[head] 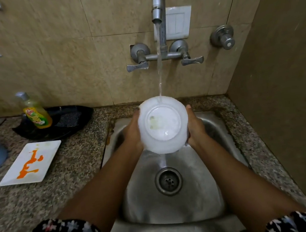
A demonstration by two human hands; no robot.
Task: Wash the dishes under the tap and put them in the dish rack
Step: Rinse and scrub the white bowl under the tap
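While the water runs down from the tap (157, 14), the white bowl (163, 125) sits right in the middle, up in the air over the sink (218, 193). You hold it between your two hands. Its bottom faces you, with the round foot ring showing, and its open mouth points away toward the wall. So it is tipped over, not upright. The stream lands on the bowl's top edge, runs down, and falls off the low edge toward the drain (168, 181).

Your left hand (132, 132) presses on the bowl's left side. Your right hand (195, 126) presses on the right side. Your thumbs point up along the edges, and your fingers reach round the far side, where you cannot see them. Both hands are just as near to the bowl, so either one could turn it.

I think the back is getting rinsed now, and the inside may need water next. A pale yellow smear shows near the middle of the bowl's bottom.

On the counter (82, 158) to your left lies a white plate (31, 162) with orange sauce, not yet washed. Behind it stands a soap bottle (35, 112) on a black tray (70, 120). No dish rack shows anywhere.
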